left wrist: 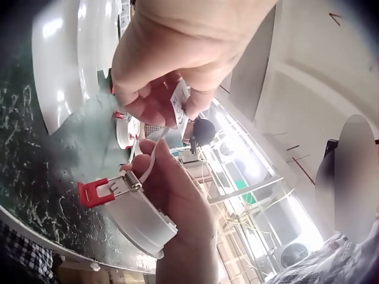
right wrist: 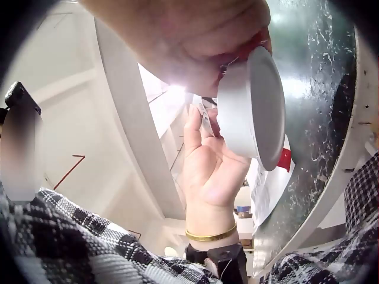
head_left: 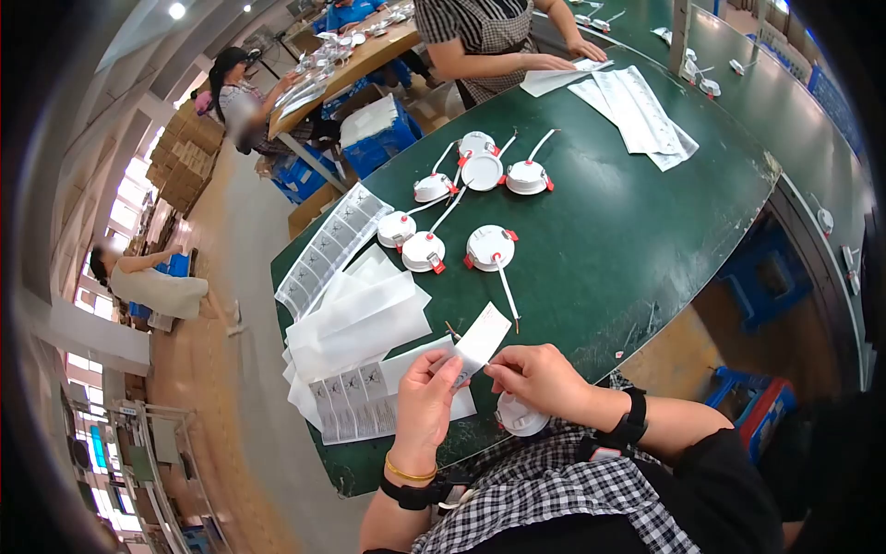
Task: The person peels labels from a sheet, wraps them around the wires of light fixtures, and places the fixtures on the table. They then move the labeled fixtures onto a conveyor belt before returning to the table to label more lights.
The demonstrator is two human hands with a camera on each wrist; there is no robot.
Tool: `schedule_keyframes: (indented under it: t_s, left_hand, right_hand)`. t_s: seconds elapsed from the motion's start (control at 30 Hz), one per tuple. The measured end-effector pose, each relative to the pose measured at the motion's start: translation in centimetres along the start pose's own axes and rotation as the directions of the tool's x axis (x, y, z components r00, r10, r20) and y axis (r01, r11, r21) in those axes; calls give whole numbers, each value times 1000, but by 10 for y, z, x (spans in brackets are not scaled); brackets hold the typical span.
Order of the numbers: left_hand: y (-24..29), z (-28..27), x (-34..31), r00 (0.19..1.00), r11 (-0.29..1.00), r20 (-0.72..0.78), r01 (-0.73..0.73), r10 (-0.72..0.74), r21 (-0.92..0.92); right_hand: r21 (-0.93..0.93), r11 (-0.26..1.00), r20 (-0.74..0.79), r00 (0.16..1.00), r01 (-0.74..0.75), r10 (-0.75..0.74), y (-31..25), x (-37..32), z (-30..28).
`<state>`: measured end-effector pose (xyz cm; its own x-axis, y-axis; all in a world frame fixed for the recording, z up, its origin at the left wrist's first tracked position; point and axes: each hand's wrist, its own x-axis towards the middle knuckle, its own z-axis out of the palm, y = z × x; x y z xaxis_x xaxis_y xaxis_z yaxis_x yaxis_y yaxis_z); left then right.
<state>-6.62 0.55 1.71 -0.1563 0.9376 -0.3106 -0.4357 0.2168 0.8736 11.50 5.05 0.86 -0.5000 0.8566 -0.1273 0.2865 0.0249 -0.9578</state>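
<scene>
My left hand [head_left: 429, 397] pinches a white sticker label [head_left: 486, 332] between thumb and fingers, over the sheets at the table's front edge. In the left wrist view, printing shows on the label [left wrist: 179, 102]. My right hand [head_left: 544, 383] pinches the white cable [left wrist: 155, 155] of a round downlight [head_left: 522, 417], close beside the label. That downlight hangs below the right hand, its red-tipped spring clip [left wrist: 98, 192] plain in the left wrist view. From the right wrist, the lamp's white rim [right wrist: 269, 109] partly hides my left hand [right wrist: 210, 168].
Several downlights [head_left: 490, 247] with white cables lie on the green table [head_left: 609, 240]. Printed label sheets [head_left: 334, 247] and blank white sheets [head_left: 360, 319] overlap at the left edge. Across the table a person handles more sheets [head_left: 637, 111]. Blue crates [head_left: 378, 134] stand beyond.
</scene>
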Motion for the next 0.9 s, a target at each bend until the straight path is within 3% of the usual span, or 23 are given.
schedule_keyframes:
  t_s: [0.43,0.53,0.6,0.63,0.7,0.83,0.9]
  left_hand:
    - [-4,-5,2,996,995,-30,80,-82,-57]
    - [1,-5,0,998,995,-15,57,-59,-86]
    - [6,-5,-3,1000,981,7,22,-21,-192]
    - [9,-4,-5,1000,981,9,23,-22,-193]
    - [14,0,-10,998,980,54,-7,18,-200]
    - [13,0,-13,987,979,153,-13,44,-201]
    - [8,-1,-12,986,993,151,-63,78,-102]
  right_hand:
    - [-38,999,-5,1000,17,-18,8,1,2]
    - [60,996,-16,998,68,-67,15,2,4]
    - [-61,967,-17,968,248,-250,22,3,3]
    - [-63,967,-18,968,247,-249,27,2,1]
    - [-167,907,55,923,385,-382,38,2,-4]
    - [-172,906,17,921,386,-389,41,1,-1]
    - [-246,903,-71,922,353,-380,36,3,4]
